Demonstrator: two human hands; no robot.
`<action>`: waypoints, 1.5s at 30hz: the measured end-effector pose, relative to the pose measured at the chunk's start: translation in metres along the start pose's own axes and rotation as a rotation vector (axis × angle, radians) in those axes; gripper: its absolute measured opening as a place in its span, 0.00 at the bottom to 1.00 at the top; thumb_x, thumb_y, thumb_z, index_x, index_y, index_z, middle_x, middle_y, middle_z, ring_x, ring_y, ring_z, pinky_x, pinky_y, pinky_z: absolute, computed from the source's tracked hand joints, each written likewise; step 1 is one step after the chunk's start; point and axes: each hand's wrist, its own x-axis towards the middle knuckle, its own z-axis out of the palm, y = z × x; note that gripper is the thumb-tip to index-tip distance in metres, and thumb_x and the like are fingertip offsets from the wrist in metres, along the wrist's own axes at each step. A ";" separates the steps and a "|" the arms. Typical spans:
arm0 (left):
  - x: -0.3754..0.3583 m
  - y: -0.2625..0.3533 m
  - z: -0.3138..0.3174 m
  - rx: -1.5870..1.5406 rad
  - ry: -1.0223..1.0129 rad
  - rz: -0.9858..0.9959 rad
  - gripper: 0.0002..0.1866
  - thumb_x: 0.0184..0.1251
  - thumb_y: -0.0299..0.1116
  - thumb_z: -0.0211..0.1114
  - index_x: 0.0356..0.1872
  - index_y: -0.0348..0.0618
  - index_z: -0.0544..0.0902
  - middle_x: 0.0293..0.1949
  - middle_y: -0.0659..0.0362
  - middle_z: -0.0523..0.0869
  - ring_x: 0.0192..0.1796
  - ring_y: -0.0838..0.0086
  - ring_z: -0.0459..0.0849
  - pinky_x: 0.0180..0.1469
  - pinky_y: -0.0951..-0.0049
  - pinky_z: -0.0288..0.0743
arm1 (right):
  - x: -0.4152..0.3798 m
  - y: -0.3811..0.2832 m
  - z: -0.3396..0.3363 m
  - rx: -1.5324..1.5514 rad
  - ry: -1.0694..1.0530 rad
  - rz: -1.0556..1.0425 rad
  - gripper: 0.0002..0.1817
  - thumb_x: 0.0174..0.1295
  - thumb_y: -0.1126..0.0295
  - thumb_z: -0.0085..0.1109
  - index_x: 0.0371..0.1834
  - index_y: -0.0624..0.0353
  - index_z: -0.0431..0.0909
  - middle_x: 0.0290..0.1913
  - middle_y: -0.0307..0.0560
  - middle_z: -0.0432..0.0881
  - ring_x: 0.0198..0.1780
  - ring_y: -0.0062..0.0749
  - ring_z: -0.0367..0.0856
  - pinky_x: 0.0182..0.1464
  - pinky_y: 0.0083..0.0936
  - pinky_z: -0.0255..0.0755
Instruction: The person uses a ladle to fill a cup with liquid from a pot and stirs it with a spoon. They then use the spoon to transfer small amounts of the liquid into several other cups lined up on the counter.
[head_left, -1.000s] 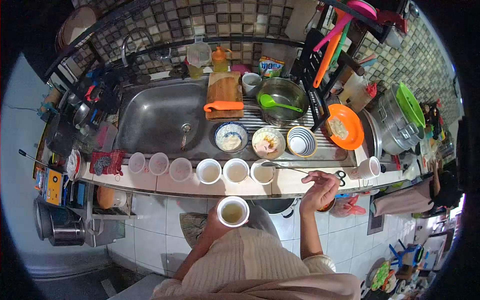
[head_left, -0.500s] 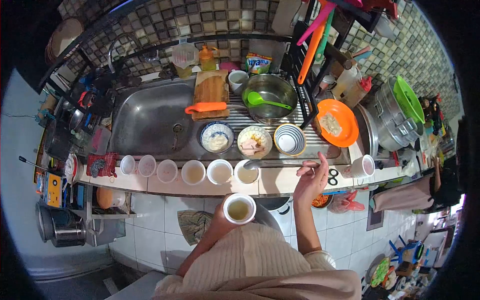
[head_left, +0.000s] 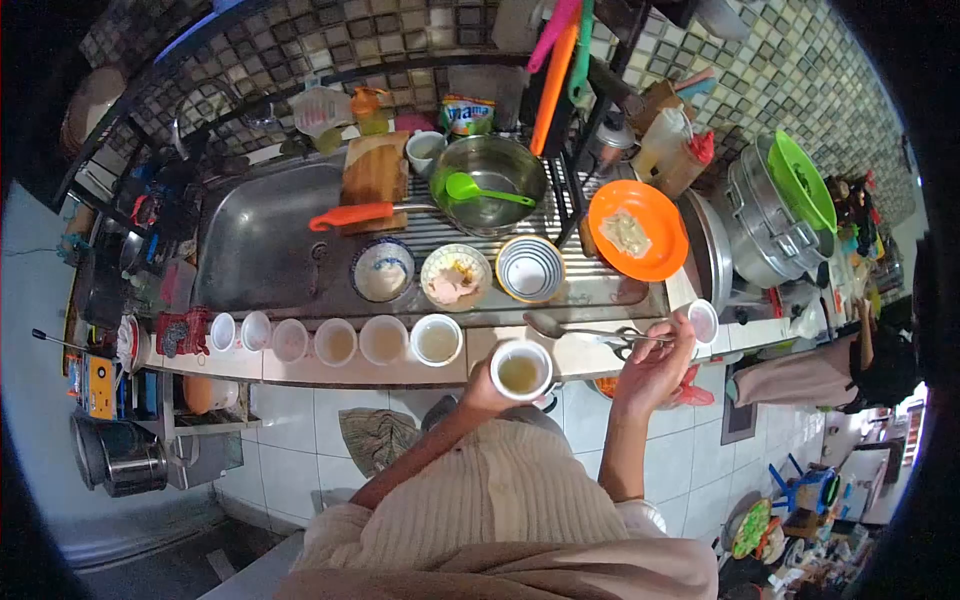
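Six round plastic cups (head_left: pixel 384 340) line the tiled bench (head_left: pixel 480 350); left fingers (head_left: pixel 484 388) grip a white cup (head_left: pixel 521 371), right fingers (head_left: pixel 680 335) a metal spoon (head_left: pixel 546 326).

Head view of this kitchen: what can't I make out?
All in the head view:
Left hand: some fingers hidden behind its cup.
That cup's underside: hidden by its own body.
Right hand: exact grip on the spoon blurred and small.
Pouch: small print too small.
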 end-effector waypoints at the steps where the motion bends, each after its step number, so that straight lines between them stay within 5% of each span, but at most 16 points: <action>1: 0.010 -0.005 0.007 -0.065 0.033 0.056 0.36 0.32 0.34 0.79 0.48 0.41 0.70 0.41 0.58 0.80 0.44 0.75 0.78 0.48 0.72 0.71 | 0.001 -0.003 -0.002 -0.004 0.006 -0.001 0.13 0.66 0.61 0.40 0.42 0.60 0.67 0.24 0.43 0.71 0.13 0.18 0.62 0.12 0.09 0.54; 5: 0.025 -0.020 0.023 -0.010 0.201 0.066 0.37 0.32 0.31 0.79 0.50 0.40 0.70 0.44 0.57 0.79 0.46 0.75 0.78 0.47 0.75 0.71 | 0.001 -0.003 -0.014 -0.109 -0.071 -0.170 0.11 0.67 0.65 0.36 0.39 0.61 0.63 0.23 0.47 0.72 0.14 0.19 0.66 0.10 0.10 0.58; 9: 0.035 -0.036 0.036 -0.023 0.308 0.167 0.35 0.35 0.27 0.77 0.50 0.39 0.70 0.45 0.57 0.80 0.46 0.75 0.78 0.49 0.75 0.72 | -0.008 0.017 -0.028 -0.376 -0.425 -0.398 0.04 0.63 0.73 0.44 0.36 0.63 0.65 0.23 0.49 0.75 0.16 0.24 0.73 0.17 0.16 0.68; 13: 0.035 -0.054 0.045 0.052 0.359 0.068 0.32 0.40 0.28 0.74 0.51 0.39 0.69 0.46 0.56 0.79 0.48 0.75 0.78 0.49 0.74 0.72 | -0.010 0.040 -0.029 -0.755 -0.734 -0.430 0.04 0.54 0.78 0.55 0.32 0.65 0.73 0.28 0.51 0.80 0.24 0.32 0.80 0.25 0.21 0.72; 14: 0.035 -0.055 0.046 0.058 0.367 0.071 0.32 0.40 0.28 0.74 0.51 0.39 0.69 0.46 0.56 0.79 0.48 0.75 0.78 0.49 0.74 0.72 | -0.008 0.040 -0.024 -0.765 -0.844 -0.397 0.04 0.56 0.81 0.51 0.33 0.66 0.74 0.25 0.48 0.80 0.23 0.26 0.81 0.26 0.18 0.72; 15: 0.034 -0.056 0.048 0.019 0.378 0.054 0.33 0.39 0.29 0.75 0.51 0.40 0.69 0.46 0.56 0.79 0.47 0.75 0.78 0.48 0.73 0.72 | -0.007 0.043 -0.023 -0.738 -0.882 -0.253 0.06 0.52 0.77 0.57 0.34 0.63 0.75 0.29 0.50 0.80 0.27 0.34 0.81 0.28 0.23 0.73; 17: 0.034 -0.057 0.049 -0.059 0.402 0.026 0.34 0.38 0.30 0.75 0.51 0.41 0.69 0.44 0.57 0.80 0.46 0.74 0.79 0.48 0.73 0.73 | 0.000 0.048 -0.026 -0.716 -0.976 -0.209 0.07 0.53 0.76 0.57 0.36 0.62 0.75 0.33 0.50 0.80 0.27 0.34 0.81 0.28 0.22 0.73; 20: 0.034 -0.061 0.049 0.078 0.431 0.036 0.32 0.38 0.29 0.75 0.48 0.39 0.70 0.43 0.56 0.80 0.45 0.74 0.79 0.48 0.73 0.72 | 0.018 0.042 -0.024 -0.639 -1.059 -0.413 0.11 0.54 0.76 0.55 0.41 0.64 0.72 0.37 0.51 0.79 0.27 0.30 0.80 0.27 0.19 0.73; 24: 0.035 -0.037 0.047 0.195 0.447 0.116 0.31 0.36 0.30 0.76 0.46 0.39 0.71 0.41 0.57 0.79 0.44 0.73 0.79 0.48 0.73 0.72 | 0.024 0.049 -0.056 -0.504 -0.786 -0.177 0.15 0.61 0.76 0.45 0.50 0.64 0.59 0.38 0.49 0.72 0.17 0.19 0.69 0.17 0.14 0.65; 27: 0.032 -0.037 0.046 0.292 0.428 0.097 0.33 0.35 0.30 0.77 0.47 0.39 0.70 0.40 0.57 0.79 0.44 0.71 0.78 0.48 0.73 0.72 | 0.029 0.047 -0.074 -0.427 -0.586 -0.234 0.07 0.60 0.81 0.44 0.40 0.63 0.62 0.30 0.44 0.70 0.16 0.16 0.65 0.16 0.13 0.60; 29: 0.030 -0.042 0.045 0.205 0.499 0.084 0.35 0.34 0.31 0.78 0.48 0.39 0.69 0.42 0.56 0.78 0.45 0.70 0.78 0.48 0.72 0.71 | 0.034 0.041 -0.091 -0.476 -0.517 -0.249 0.07 0.55 0.83 0.52 0.36 0.67 0.68 0.32 0.47 0.75 0.26 0.21 0.73 0.26 0.14 0.68; 35: 0.020 -0.042 0.047 0.221 0.549 -0.039 0.35 0.33 0.29 0.77 0.48 0.41 0.69 0.43 0.54 0.78 0.46 0.69 0.78 0.49 0.71 0.71 | 0.048 0.016 -0.089 -0.772 -0.573 -0.307 0.04 0.56 0.78 0.52 0.26 0.66 0.73 0.22 0.46 0.76 0.24 0.23 0.74 0.25 0.18 0.66; 38: 0.016 -0.044 0.049 0.216 0.561 -0.086 0.34 0.34 0.27 0.76 0.47 0.40 0.69 0.43 0.54 0.78 0.45 0.68 0.78 0.48 0.70 0.71 | 0.050 0.025 -0.078 -0.821 -0.663 0.127 0.05 0.59 0.76 0.49 0.31 0.65 0.76 0.26 0.46 0.77 0.26 0.23 0.76 0.26 0.18 0.67; 41: 0.012 -0.046 0.047 0.233 0.574 -0.013 0.33 0.33 0.26 0.75 0.47 0.40 0.70 0.42 0.54 0.79 0.45 0.68 0.78 0.48 0.69 0.71 | 0.053 0.039 -0.031 -0.618 -0.787 -0.042 0.07 0.62 0.73 0.48 0.33 0.64 0.76 0.23 0.40 0.75 0.14 0.14 0.66 0.18 0.15 0.62; 45: 0.003 -0.017 0.043 0.206 0.534 -0.008 0.35 0.32 0.26 0.76 0.49 0.40 0.69 0.43 0.55 0.78 0.47 0.68 0.77 0.51 0.70 0.70 | 0.090 0.087 0.045 -0.775 -0.991 -0.514 0.06 0.55 0.75 0.52 0.35 0.63 0.77 0.29 0.48 0.76 0.24 0.34 0.76 0.26 0.25 0.69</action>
